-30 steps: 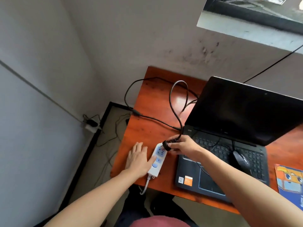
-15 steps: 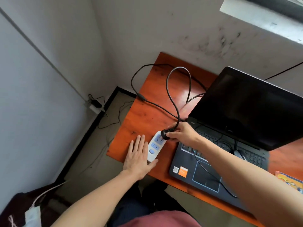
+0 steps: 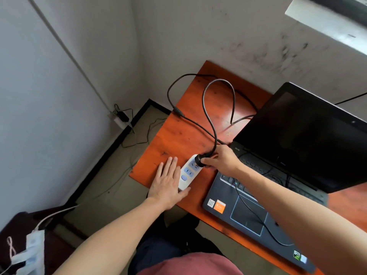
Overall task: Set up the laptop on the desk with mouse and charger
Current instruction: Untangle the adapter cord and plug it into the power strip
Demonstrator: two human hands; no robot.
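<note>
An open black laptop (image 3: 294, 147) with a dark screen sits on the orange wooden desk (image 3: 172, 139). A white power strip (image 3: 188, 172) lies at the desk's front left. My left hand (image 3: 168, 182) lies flat beside it, thumb against its near end. My right hand (image 3: 220, 159) grips the black charger plug (image 3: 199, 160), which sits on the strip's far socket. The charger cable (image 3: 210, 108) loops across the desk towards the laptop. A thin mouse cable (image 3: 256, 217) crosses the keyboard and trackpad; the mouse itself is hidden behind my right arm.
Walls close in behind and to the left of the desk. A wall socket with an adapter (image 3: 121, 117) and loose cables sits low on the left wall. A face mask (image 3: 29, 249) lies on a dark surface at bottom left. My knees are under the desk edge.
My right hand has brought the charger plug down onto the strip's far socket. The left hand has stayed flat beside the strip. The camera has swung left and down.
</note>
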